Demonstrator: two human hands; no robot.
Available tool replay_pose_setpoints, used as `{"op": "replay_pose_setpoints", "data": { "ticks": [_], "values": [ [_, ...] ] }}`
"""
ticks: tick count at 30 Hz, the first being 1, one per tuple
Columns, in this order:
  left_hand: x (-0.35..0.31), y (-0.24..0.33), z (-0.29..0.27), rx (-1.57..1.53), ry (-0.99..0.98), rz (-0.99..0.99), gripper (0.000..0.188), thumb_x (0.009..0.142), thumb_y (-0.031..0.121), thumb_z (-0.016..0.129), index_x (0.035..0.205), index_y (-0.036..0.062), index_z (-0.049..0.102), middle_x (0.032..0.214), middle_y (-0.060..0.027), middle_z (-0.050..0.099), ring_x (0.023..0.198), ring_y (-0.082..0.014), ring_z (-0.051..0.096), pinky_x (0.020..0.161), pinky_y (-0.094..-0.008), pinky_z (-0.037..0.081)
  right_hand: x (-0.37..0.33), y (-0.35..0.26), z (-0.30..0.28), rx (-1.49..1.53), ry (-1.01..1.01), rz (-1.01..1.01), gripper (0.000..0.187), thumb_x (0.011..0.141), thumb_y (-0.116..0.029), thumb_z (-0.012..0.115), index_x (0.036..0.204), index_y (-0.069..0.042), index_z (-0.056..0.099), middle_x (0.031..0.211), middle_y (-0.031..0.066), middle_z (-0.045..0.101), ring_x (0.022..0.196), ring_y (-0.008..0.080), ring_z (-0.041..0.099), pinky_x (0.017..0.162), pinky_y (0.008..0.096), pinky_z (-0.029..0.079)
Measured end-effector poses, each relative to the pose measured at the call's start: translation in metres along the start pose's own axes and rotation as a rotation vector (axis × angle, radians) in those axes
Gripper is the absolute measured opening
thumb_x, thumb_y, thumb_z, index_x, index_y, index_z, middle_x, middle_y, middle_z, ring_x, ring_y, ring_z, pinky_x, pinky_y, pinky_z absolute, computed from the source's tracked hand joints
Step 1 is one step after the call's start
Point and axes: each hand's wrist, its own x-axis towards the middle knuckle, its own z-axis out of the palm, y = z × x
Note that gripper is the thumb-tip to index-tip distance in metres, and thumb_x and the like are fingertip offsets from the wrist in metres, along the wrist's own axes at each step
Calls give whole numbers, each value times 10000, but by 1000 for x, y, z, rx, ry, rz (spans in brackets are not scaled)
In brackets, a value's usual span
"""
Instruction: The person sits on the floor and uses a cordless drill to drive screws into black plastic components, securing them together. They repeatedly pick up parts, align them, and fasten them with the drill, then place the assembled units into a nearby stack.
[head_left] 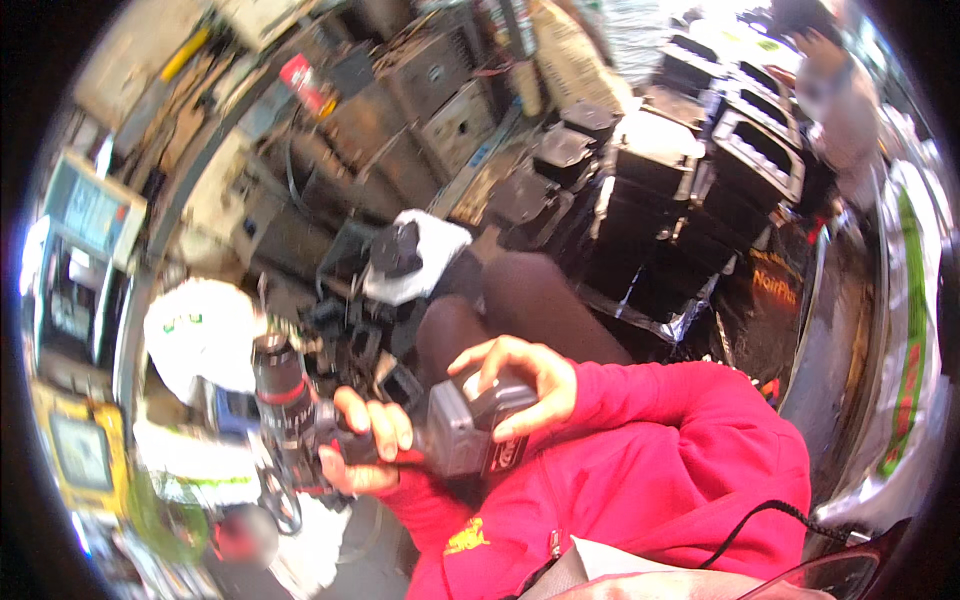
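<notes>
My left hand (370, 440) is closed around the handle of a black cordless drill (285, 400) with a red ring near its chuck. The chuck points away from me. Close by on the right, my right hand (525, 385) grips a dark grey, boxy battery pack (460, 430), fingers over its top and thumb along its side. The pack faces the end of the drill's handle; whether the two touch I cannot tell. Both hands are in front of my red sleeves, above my lap.
Stacks of black housings (650, 190) stand at the far right, with another person (840, 110) beyond them. Rusty metal boxes (370, 120) fill the far left. A white bag (200, 335) lies left of the drill, and a white cloth-like bundle (420, 255) sits beyond my knees.
</notes>
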Motion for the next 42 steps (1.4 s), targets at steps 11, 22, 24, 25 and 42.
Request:
{"op": "replay_pose_setpoints", "data": {
  "ticks": [11,22,24,25,42],
  "values": [
    [-5,-17,-4,-23,10,9,653,916,450,539,1282,-13,260,902,-105,462,515,-154,461,511,-342,430,-12,-6,-10,172,37,157,449,716,-89,818,1055,-68,524,1359,287,430,1235,293,493,996,411,417],
    [2,-16,11,116,-118,-125,596,903,502,559,1015,-65,414,832,-121,494,525,-173,517,515,-335,469,-37,-4,-18,-271,-80,-95,701,654,-293,886,1199,-64,509,1420,282,389,1293,378,450,984,417,442],
    [5,-22,14,25,-116,-105,615,899,554,547,1006,-36,410,757,-97,486,525,-167,506,512,-322,462,-37,6,-16,-136,-41,-122,731,641,-263,899,1213,-68,488,1422,262,386,1298,342,442,1003,415,419],
    [7,-24,14,-24,-139,-111,625,897,570,543,1007,-31,408,740,-90,481,527,-166,503,511,-319,460,-38,9,-16,-107,-43,-121,736,639,-250,902,1213,-70,478,1412,248,397,1287,324,449,1006,413,411],
    [-29,1,-25,370,318,-341,599,866,503,615,1189,23,460,780,-73,562,648,-149,533,570,-241,435,-48,-33,-38,116,266,79,636,760,-99,801,1246,-83,390,1217,86,531,1171,186,499,977,371,413]
  ]
}}
